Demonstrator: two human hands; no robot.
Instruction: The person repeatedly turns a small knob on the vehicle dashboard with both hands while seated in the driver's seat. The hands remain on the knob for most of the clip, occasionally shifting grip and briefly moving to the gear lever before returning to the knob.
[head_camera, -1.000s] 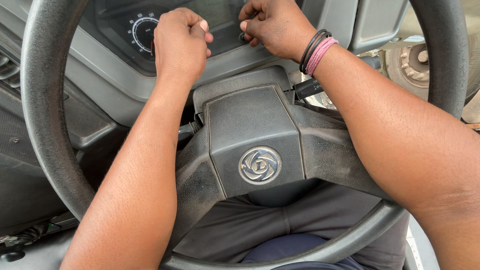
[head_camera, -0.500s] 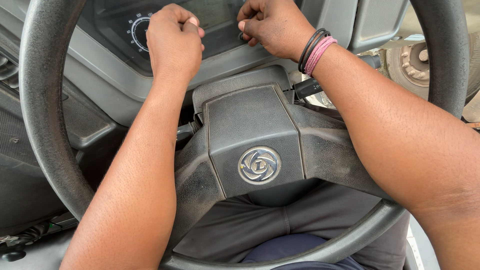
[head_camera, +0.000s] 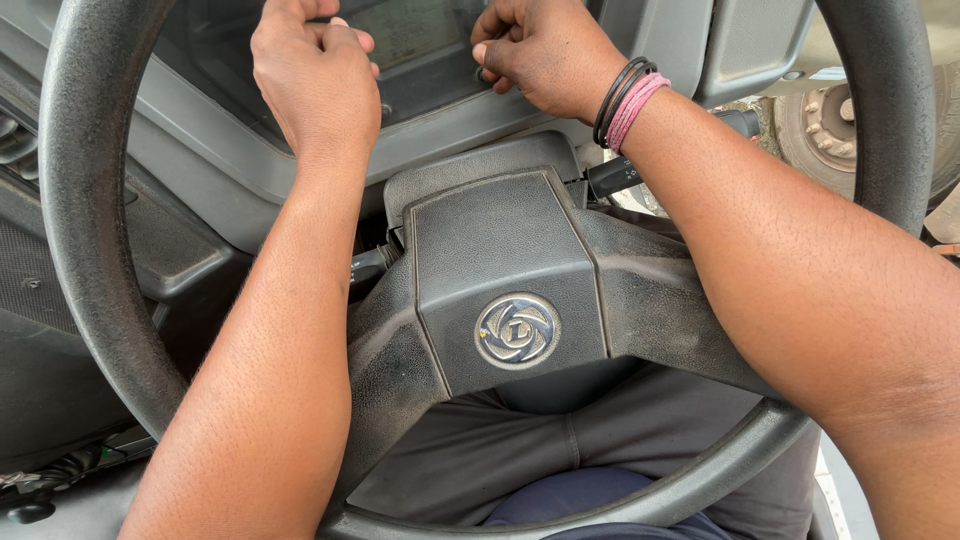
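Both my arms reach through a black steering wheel (head_camera: 85, 230) to the instrument cluster (head_camera: 425, 45) behind it. My left hand (head_camera: 315, 75) is curled on the cluster's left part and hides the round gauge there. My right hand (head_camera: 545, 50), with black and pink bands (head_camera: 628, 100) on the wrist, has its fingers bunched against the cluster's right side, thumb and fingertips pinched at its lower edge. What the fingertips touch is hidden. The wheel's hub (head_camera: 500, 250) with a round metal emblem (head_camera: 517, 330) lies below both hands.
A black control stalk (head_camera: 625, 175) sticks out right of the steering column, and a shorter one (head_camera: 370, 265) shows on the left. Grey dashboard panels (head_camera: 150, 240) surround the cluster. A vehicle tyre (head_camera: 830, 130) shows outside at top right. My lap in grey trousers (head_camera: 500, 450) is under the wheel.
My left hand has slid up and to the left over the cluster, covering the round gauge. My right hand stays at nearly the same spot.
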